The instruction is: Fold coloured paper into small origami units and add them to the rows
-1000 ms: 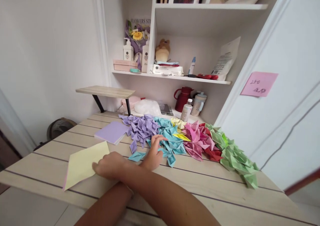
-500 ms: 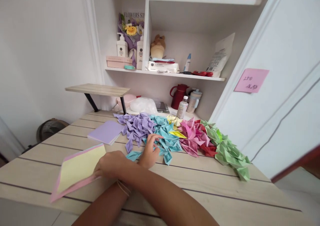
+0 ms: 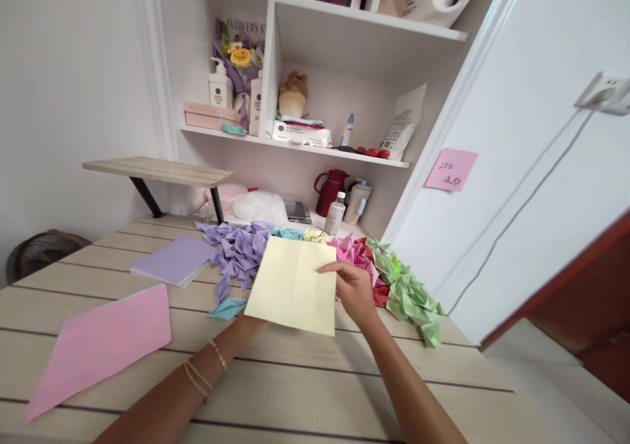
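A square of pale yellow paper (image 3: 295, 290) is tilted up above the middle of the table. Gripping its right edge is my right hand (image 3: 355, 290), thumb and fingers closed on it. My left hand (image 3: 254, 322) lies behind the sheet's lower left corner; its fingers are hidden, so I cannot tell whether they touch it. Purple folded paper pieces (image 3: 241, 247) and a single blue folded piece (image 3: 227, 309) are left of the sheet. More blue pieces (image 3: 287, 233) show past its top edge. Pink (image 3: 348, 248) and green folded pieces (image 3: 411, 296) are heaped to the right.
Pink paper (image 3: 108, 342) lies at the left front, with a purple paper stack (image 3: 172, 260) behind. A small raised wooden shelf (image 3: 157, 168) stands at the back left. A bottle (image 3: 335, 214) and a red jug (image 3: 329, 193) are behind the heaps.
My right hand has carried the yellow sheet from the left stack to the middle, uncrossing my arms. Pink paper now shows on top there. The sheet covers most blue pieces; the view has shifted right.
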Demonstrator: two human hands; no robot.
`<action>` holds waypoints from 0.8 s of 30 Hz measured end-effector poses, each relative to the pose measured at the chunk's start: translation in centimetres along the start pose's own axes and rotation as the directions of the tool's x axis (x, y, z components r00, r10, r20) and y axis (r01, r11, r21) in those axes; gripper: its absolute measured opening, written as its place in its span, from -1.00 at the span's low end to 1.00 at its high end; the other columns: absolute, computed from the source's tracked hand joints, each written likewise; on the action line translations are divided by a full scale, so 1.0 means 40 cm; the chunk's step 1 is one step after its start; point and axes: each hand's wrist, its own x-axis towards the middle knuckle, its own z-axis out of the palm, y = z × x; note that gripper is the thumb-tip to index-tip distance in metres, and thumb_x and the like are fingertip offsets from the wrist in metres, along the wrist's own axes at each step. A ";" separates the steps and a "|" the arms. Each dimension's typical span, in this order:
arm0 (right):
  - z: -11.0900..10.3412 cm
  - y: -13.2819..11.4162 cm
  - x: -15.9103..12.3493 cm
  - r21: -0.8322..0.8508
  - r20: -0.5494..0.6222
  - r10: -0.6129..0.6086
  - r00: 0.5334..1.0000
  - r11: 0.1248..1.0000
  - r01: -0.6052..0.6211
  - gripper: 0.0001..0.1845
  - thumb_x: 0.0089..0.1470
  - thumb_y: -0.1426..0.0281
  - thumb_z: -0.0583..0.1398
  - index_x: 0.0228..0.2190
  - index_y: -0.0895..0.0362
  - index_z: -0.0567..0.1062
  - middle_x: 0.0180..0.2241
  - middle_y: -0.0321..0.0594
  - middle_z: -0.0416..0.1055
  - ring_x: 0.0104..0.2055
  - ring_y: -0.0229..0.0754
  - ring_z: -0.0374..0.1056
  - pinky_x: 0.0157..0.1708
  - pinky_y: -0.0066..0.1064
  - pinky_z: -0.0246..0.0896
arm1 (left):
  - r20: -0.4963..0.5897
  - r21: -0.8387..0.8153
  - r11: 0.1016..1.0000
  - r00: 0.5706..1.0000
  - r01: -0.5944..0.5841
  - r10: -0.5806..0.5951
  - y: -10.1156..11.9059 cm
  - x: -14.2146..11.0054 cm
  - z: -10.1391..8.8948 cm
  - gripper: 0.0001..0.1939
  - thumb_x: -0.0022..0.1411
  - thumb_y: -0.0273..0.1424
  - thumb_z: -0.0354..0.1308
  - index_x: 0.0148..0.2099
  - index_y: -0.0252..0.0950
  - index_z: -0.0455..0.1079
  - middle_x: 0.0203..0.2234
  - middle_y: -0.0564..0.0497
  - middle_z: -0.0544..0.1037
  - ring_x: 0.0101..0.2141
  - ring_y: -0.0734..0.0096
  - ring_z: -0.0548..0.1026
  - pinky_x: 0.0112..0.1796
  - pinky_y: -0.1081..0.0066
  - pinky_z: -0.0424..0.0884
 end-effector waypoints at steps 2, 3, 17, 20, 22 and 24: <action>-0.039 0.051 -0.028 0.088 -0.070 0.099 0.993 0.992 -0.093 -0.89 -0.10 0.46 0.18 -0.48 0.10 0.54 -0.45 -0.24 0.50 -0.41 -0.19 0.40 -0.46 -0.42 0.28 | 0.029 -0.018 1.000 1.000 0.009 -0.009 0.021 -0.005 0.010 -0.26 0.02 -0.24 0.18 0.22 -0.12 -0.02 -0.04 -0.12 0.42 -0.05 0.11 0.38 -0.15 0.21 0.36; -0.048 0.070 -0.039 0.113 -0.085 0.128 0.988 0.987 -0.118 -0.90 -0.11 0.45 0.19 -0.47 0.11 0.53 -0.45 -0.23 0.50 -0.41 -0.19 0.40 -0.46 -0.42 0.29 | 0.048 -0.013 1.000 0.999 0.019 -0.018 0.031 -0.006 0.014 -0.20 0.00 -0.29 0.21 0.24 -0.14 -0.08 -0.05 -0.14 0.43 -0.07 0.12 0.40 -0.14 0.23 0.36; -0.033 0.044 -0.054 -0.016 0.117 0.023 0.993 1.000 -0.021 -0.81 -0.15 0.38 0.26 -0.38 0.10 0.57 -0.34 -0.17 0.52 -0.29 -0.09 0.42 -0.33 -0.34 0.34 | -0.077 0.316 0.948 0.997 0.017 0.008 0.051 0.024 -0.013 -0.76 -0.19 -0.40 0.31 -0.35 -0.27 0.54 -0.30 -0.08 0.58 -0.26 0.14 0.51 -0.24 0.30 0.43; -0.019 0.056 -0.055 -0.007 -0.051 0.082 0.995 0.997 -0.083 -0.84 -0.09 0.31 0.24 -0.46 0.14 0.57 -0.43 -0.20 0.51 -0.38 -0.12 0.40 -0.39 -0.36 0.33 | -0.081 0.303 0.953 0.997 0.023 0.002 0.057 0.024 0.001 -0.80 -0.13 -0.34 0.28 -0.37 -0.30 0.52 -0.36 -0.04 0.60 -0.31 0.17 0.52 -0.25 0.27 0.45; -0.010 0.060 -0.056 0.092 -0.122 0.141 0.982 0.987 -0.130 -0.76 -0.07 0.28 0.23 -0.37 0.17 0.54 -0.44 -0.20 0.50 -0.40 -0.14 0.39 -0.40 -0.36 0.33 | -0.106 0.264 0.963 0.994 0.063 -0.037 0.056 0.025 0.008 -0.75 -0.10 -0.29 0.27 -0.34 -0.33 0.49 -0.36 -0.05 0.60 -0.34 0.20 0.53 -0.28 0.28 0.46; -0.001 0.059 -0.058 0.201 -0.143 0.181 0.973 0.968 -0.151 -0.64 -0.03 0.27 0.20 -0.18 0.16 0.45 -0.49 -0.25 0.47 -0.44 -0.18 0.39 -0.41 -0.37 0.35 | -0.145 0.194 0.976 0.987 0.099 -0.071 0.053 0.026 0.012 -0.69 -0.09 -0.29 0.28 -0.29 -0.34 0.39 -0.39 -0.05 0.59 -0.42 0.26 0.54 -0.36 0.31 0.48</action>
